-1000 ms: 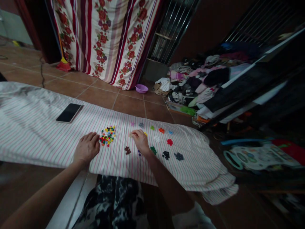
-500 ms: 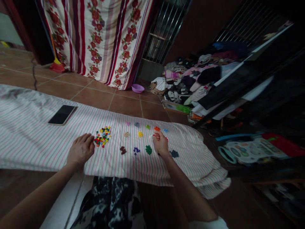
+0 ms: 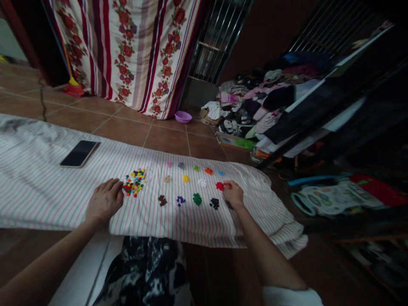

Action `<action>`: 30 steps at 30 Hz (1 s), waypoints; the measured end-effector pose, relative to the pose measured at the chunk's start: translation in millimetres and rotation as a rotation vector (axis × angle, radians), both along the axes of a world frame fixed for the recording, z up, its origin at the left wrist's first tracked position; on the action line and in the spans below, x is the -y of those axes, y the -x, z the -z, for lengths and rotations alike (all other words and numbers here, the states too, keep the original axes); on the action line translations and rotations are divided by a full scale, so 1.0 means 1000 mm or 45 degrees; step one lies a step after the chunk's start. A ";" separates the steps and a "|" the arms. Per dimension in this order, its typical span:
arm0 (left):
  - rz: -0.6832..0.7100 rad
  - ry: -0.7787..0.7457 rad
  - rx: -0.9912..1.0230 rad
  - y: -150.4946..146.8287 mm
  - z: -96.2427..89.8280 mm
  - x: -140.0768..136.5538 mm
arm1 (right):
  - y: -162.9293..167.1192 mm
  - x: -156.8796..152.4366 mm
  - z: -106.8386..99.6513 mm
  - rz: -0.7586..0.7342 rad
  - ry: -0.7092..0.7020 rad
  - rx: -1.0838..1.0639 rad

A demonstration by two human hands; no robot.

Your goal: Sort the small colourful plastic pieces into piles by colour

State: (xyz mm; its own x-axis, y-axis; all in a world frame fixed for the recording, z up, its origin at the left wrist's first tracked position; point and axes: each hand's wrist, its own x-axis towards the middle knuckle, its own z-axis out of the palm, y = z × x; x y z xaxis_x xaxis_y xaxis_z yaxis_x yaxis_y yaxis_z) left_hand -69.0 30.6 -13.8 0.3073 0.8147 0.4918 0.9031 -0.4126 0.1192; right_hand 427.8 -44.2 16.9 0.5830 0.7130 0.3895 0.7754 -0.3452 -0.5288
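Red pcs (image 3: 219,186) lie in a small heap on the striped cloth (image 3: 191,225). Your R hand (image 3: 234,194) is at their right edge, thumb & fingertips drawn close; can't tell if a pc is pinched btwn them. Your L hand (image 3: 105,199) lies palm-down, fingers loosely out, tips just beside the mixed-colour heap (image 3: 135,182). Hands are well apart.

Other heaps, approx. 3 rows. Back: pink pcs (image 3: 169,164), grey pcs (image 3: 181,165), lime pcs (image 3: 196,168), orange pcs (image 3: 208,171), lt-blue pcs (image 3: 220,173). Mid, left of red: beige pcs (image 3: 167,179), yellow pcs (image 3: 186,179), white pcs (image 3: 202,182). Front: brown pcs (image 3: 162,200), dk-blue pcs (image 3: 180,200), green pcs (image 3: 197,199), black pcs (image 3: 214,203).

Markings on the pale board (image 3: 338,199), far R, too dim to read. Phone (image 3: 79,154) lies screen-up, dark.

Purple basin (image 3: 183,117), open & shallow, sits on the tiled floor (image 3: 165,138); can't make out its contents. Clothes pile (image 3: 248,102) beyond is a dim jumble.

Dk-grey pcs (image 3: 228,205) are mostly hidden under your R hand; R sleeve (image 3: 290,296) is cut off at the bottom edge.
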 end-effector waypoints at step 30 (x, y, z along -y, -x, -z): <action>0.001 0.045 0.081 -0.003 -0.003 0.000 | 0.054 -0.033 -0.007 -0.290 -0.006 0.098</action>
